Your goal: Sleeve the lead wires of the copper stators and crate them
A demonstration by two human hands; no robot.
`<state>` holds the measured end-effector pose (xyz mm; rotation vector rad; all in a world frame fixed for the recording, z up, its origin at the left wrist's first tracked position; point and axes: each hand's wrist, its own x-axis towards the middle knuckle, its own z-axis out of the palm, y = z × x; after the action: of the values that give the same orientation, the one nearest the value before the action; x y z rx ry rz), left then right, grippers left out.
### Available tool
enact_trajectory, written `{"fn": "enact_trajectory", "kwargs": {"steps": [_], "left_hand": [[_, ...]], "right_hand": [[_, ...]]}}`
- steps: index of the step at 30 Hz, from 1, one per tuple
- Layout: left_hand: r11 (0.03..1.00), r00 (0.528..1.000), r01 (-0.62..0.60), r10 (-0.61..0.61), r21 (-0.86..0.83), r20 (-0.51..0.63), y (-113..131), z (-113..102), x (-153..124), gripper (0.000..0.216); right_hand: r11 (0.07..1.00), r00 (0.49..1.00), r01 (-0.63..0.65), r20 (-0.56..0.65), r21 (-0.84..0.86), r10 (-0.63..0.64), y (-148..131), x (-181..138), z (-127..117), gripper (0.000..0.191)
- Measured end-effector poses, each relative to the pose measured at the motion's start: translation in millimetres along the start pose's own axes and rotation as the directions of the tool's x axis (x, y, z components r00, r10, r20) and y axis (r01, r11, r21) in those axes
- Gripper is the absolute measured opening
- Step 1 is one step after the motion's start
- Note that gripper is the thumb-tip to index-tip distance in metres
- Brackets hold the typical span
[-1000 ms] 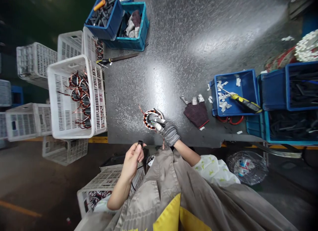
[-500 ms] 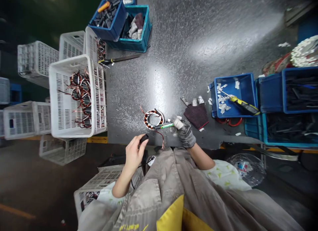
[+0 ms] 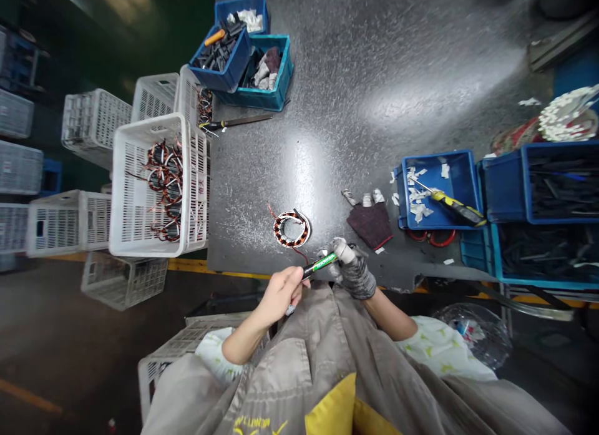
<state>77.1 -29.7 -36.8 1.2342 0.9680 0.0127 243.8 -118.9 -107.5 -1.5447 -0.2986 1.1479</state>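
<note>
A: Hands?
B: Both closed, brought together at the near worktop (image 3: pixel 374 79) edge. Right hand (image 3: pixel 353 271), gloved, clamped on the green marker (image 3: pixel 322 264). Left hand (image 3: pixel 281 293), bare, fingers shut on the marker's dark tip end. Cap on or off, and whether a cap sits in that left hand: cannot tell.
A: Coil?
B: Stator coil (image 3: pixel 291 228) flat on the worktop, just beyond the hands, untouched. Red lead trailing toward the hands.
A: How far along?
B: Judging only: marker in hand, coil set down, no mark visible on it from here. Looks like marker handling, with the coil itself not engaged right now.
A: More coils?
B: White crate (image 3: pixel 140 191) well left of the left hand, holding a stack of similar coils. Done or pending: cannot tell.
A: Other stuff?
B: Spare glove (image 3: pixel 370 218) just beyond the right hand. Blue bin (image 3: pixel 461 173) farther right with paper scraps and a yellow screwdriver (image 3: pixel 456 207).
</note>
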Motion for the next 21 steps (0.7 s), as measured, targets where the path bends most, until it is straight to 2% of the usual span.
{"fn": "enact_trajectory", "kwargs": {"steps": [1,2,3,4,6,8,9,10,11,13,15,18,21], "left_hand": [[0.985,0.994,0.101,-0.093,-0.140,0.064,-1.5,2.7,1.6,0.062],[0.964,0.984,0.156,-0.133,-0.217,0.117,-2.6,2.9,4.9,0.066],[0.962,0.984,0.147,-0.120,-0.229,0.131,-3.5,0.2,10.0,0.068],[0.983,0.993,0.079,-0.063,-0.164,0.102,-4.2,-5.4,16.8,0.070],[0.989,0.992,-0.120,0.122,0.084,-0.023,-6.4,-22.8,34.2,0.065],[0.901,0.952,-0.249,0.295,0.355,-0.079,-12.0,-41.8,54.0,0.052],[0.860,0.941,-0.279,0.333,0.427,-0.056,-16.6,-49.2,63.9,0.048],[0.836,0.938,-0.301,0.346,0.459,-0.016,-22.3,-54.2,73.5,0.046],[0.827,0.936,-0.321,0.351,0.461,0.022,-28.8,-56.6,82.7,0.042],[0.826,0.931,-0.346,0.362,0.445,0.052,-41.8,-54.5,99.5,0.031],[0.856,0.930,-0.342,0.367,0.389,0.009,-50.8,-47.8,113.9,0.031],[0.915,0.930,-0.318,0.352,0.246,-0.105,-50.8,-40.6,129.6,0.041],[0.961,0.924,-0.278,0.269,0.007,-0.270,-37.6,-44.3,133.7,0.044]], "right_hand": [[1.000,1.000,-0.010,0.019,0.025,0.010,-0.2,-4.6,-0.6,0.058],[0.999,1.000,-0.017,0.026,0.046,0.015,0.2,-8.2,-2.4,0.057],[0.998,1.000,-0.017,0.019,0.060,0.016,1.5,-10.2,-5.5,0.055],[0.997,1.000,-0.013,-0.010,0.071,0.014,4.1,-10.0,-9.5,0.052],[0.998,0.988,0.054,-0.148,0.030,-0.049,13.6,-2.8,-18.4,0.049],[0.955,0.935,0.188,-0.255,-0.230,-0.245,29.1,12.5,-25.0,0.050],[0.879,0.896,0.242,-0.251,-0.412,-0.365,38.5,22.0,-26.5,0.049],[0.764,0.869,0.270,-0.193,-0.585,-0.455,48.6,31.8,-26.5,0.048],[0.676,0.863,0.276,-0.133,-0.683,-0.487,59.0,41.2,-25.2,0.047],[0.582,0.880,0.265,-0.055,-0.769,-0.473,78.7,56.7,-20.1,0.042],[0.534,0.892,0.251,-0.021,-0.807,-0.452,94.9,65.8,-14.8,0.037],[0.452,0.896,0.237,0.013,-0.860,-0.444,109.1,69.7,-11.7,0.037],[0.391,0.892,0.226,0.028,-0.892,-0.452,113.1,69.4,-14.1,0.037]]}}
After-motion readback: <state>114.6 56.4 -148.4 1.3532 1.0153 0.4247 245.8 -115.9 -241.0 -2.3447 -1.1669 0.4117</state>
